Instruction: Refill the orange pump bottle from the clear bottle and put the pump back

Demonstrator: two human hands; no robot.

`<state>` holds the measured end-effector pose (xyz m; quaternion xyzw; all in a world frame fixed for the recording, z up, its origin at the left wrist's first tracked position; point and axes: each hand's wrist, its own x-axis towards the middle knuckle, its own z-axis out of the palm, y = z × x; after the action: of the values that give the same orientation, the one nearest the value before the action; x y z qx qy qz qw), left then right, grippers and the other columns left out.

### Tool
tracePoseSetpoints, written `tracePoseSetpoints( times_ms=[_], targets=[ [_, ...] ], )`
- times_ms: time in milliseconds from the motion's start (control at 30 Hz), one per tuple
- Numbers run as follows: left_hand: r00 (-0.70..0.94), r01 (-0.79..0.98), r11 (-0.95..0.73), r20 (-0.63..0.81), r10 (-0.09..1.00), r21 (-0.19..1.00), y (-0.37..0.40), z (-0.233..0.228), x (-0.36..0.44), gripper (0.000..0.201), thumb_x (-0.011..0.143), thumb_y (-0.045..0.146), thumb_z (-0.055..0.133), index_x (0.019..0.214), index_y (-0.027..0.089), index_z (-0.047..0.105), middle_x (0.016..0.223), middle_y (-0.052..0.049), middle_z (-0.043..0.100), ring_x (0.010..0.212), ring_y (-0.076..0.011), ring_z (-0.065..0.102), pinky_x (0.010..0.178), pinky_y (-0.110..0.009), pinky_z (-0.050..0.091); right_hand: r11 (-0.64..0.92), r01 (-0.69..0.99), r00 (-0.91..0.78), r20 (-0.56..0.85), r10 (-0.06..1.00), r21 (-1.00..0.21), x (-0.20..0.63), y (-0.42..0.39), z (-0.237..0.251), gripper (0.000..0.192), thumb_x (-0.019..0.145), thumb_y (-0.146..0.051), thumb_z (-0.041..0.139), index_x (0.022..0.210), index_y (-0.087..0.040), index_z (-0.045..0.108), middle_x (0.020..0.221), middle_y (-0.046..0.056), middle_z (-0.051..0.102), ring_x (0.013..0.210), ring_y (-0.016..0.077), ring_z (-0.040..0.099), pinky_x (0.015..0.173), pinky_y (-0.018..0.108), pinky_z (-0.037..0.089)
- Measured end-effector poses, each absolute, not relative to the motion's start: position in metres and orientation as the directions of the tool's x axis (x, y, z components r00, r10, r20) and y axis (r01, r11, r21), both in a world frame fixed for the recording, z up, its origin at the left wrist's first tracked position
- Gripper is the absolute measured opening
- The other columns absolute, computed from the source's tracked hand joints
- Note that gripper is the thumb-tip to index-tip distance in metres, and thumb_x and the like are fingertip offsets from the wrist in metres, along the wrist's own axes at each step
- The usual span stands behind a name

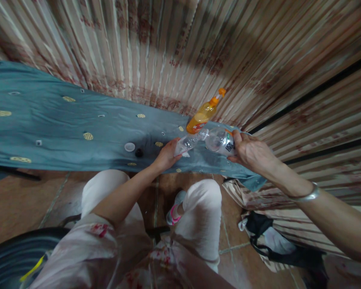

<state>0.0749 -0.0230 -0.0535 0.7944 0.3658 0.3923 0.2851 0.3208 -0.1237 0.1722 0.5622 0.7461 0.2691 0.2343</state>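
Note:
My left hand (169, 154) is closed round a small clear plastic bottle (185, 145), its neck pointing right. My right hand (251, 151) grips a larger clear plastic bottle (217, 140) with a printed label, lying tilted with its mouth to the left. The two bottle necks meet or overlap; I cannot tell whether they touch. Just behind them stands a pump bottle of orange liquid (201, 117) with an orange pump head. On the cloth left of my left hand lie a round white lid (130, 147) and a small black piece (138, 152).
A narrow table under a blue-green patterned cloth (48, 124) runs across in front of my knees. Behind it hangs a pleated curtain (156, 52). A dark bag (258, 224) lies on the tiled floor at the right, and a black ribbed seat (21, 253) is at lower left.

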Motion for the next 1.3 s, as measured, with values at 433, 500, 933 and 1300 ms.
tracePoseSetpoints(
  times_ms=[433, 500, 933, 1300],
  targets=[
    [0.433, 0.369, -0.581, 0.419, 0.798, 0.726, -0.0214, -0.0554, 0.0757, 0.069, 0.084, 0.022, 0.072, 0.146, 0.018, 0.044, 0.141, -0.016, 0.065, 0.128, -0.0313, 0.065, 0.111, -0.048, 0.054, 0.191, 0.694, -0.227, -0.041, 0.973, 0.694, 0.3171, -0.1241, 0.1722, 0.064, 0.089, -0.041, 0.071, 0.133, 0.0, 0.048, 0.106, 0.022, 0.07, 0.092, 0.0328, 0.068, 0.081, 0.038, 0.048],
    [0.435, 0.365, -0.583, 0.42, 0.796, 0.726, -0.0215, -0.0554, 0.0751, 0.068, 0.085, 0.023, 0.072, 0.146, 0.018, 0.044, 0.14, -0.016, 0.065, 0.128, -0.0313, 0.066, 0.111, -0.048, 0.053, 0.197, 0.69, -0.23, -0.047, 0.972, 0.697, 0.3165, -0.1242, 0.1729, 0.066, 0.088, -0.041, 0.072, 0.133, 0.001, 0.048, 0.106, 0.022, 0.07, 0.093, 0.0329, 0.068, 0.081, 0.037, 0.048],
    [0.436, 0.383, -0.572, 0.404, 0.804, 0.725, -0.0229, -0.0514, 0.0753, 0.067, 0.084, 0.022, 0.073, 0.145, 0.017, 0.045, 0.141, -0.016, 0.065, 0.128, -0.0314, 0.066, 0.111, -0.049, 0.053, 0.204, 0.709, -0.25, -0.029, 0.968, 0.675, 0.3201, -0.1234, 0.1709, 0.06, 0.089, -0.04, 0.071, 0.13, -0.003, 0.049, 0.103, 0.02, 0.069, 0.091, 0.0315, 0.067, 0.081, 0.037, 0.047],
    [0.428, 0.385, -0.57, 0.406, 0.807, 0.726, -0.024, -0.0518, 0.0747, 0.067, 0.085, 0.023, 0.072, 0.146, 0.019, 0.044, 0.14, -0.015, 0.065, 0.127, -0.0315, 0.066, 0.11, -0.049, 0.054, 0.208, 0.698, -0.254, -0.035, 0.967, 0.685, 0.3219, -0.1227, 0.1704, 0.062, 0.089, -0.042, 0.069, 0.132, -0.002, 0.048, 0.105, 0.021, 0.068, 0.091, 0.0316, 0.066, 0.08, 0.037, 0.046]
  ],
)
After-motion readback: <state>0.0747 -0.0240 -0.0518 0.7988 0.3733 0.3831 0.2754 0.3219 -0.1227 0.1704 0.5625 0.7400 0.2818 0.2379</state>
